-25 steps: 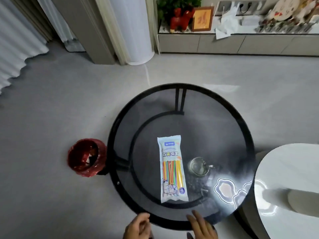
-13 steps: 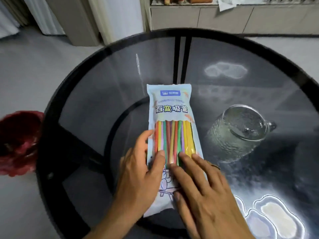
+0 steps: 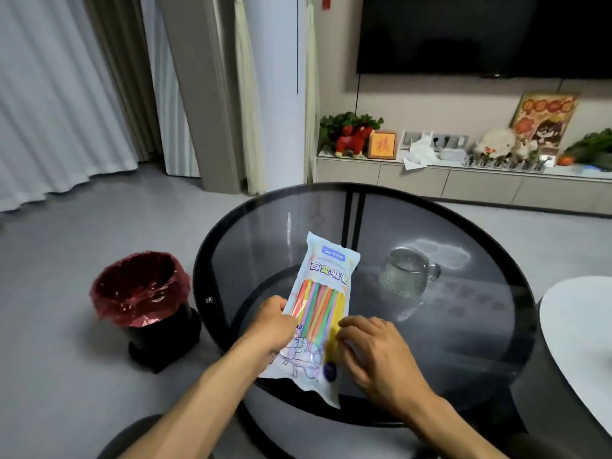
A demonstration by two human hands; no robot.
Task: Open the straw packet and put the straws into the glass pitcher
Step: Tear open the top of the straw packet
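Both hands (image 3: 331, 339) around sealed straw packet (image 3: 319, 313).

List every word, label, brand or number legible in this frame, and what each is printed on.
"百变吸管": large characters on the straw packet, near its top.
Blue logo patch above them on the packet: too small to read.
Framed picture on the sideboard: one orange character, blurred.
Poster by the wall: characters too blurred to read.
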